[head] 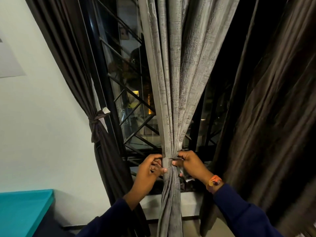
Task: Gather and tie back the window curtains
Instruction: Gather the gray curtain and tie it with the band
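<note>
A grey textured curtain (172, 82) hangs in the middle of the window, bunched into a narrow bundle at sill height. A grey band (166, 162) wraps the bundle there. My left hand (148, 170) grips the band from the left, thumb pressed against the bundle. My right hand (189, 163) pinches the band from the right, fingers curled into the fabric. A dark brown curtain (75, 69) at the left is gathered and knotted with a tie (95, 124). Another dark brown curtain (266, 106) hangs loose at the right.
Behind the curtains is a window with a black metal grille (130, 100) and night outside. A white wall (37, 117) lies to the left. A teal surface (22, 211) sits at the lower left. A white sill (189, 204) runs under the window.
</note>
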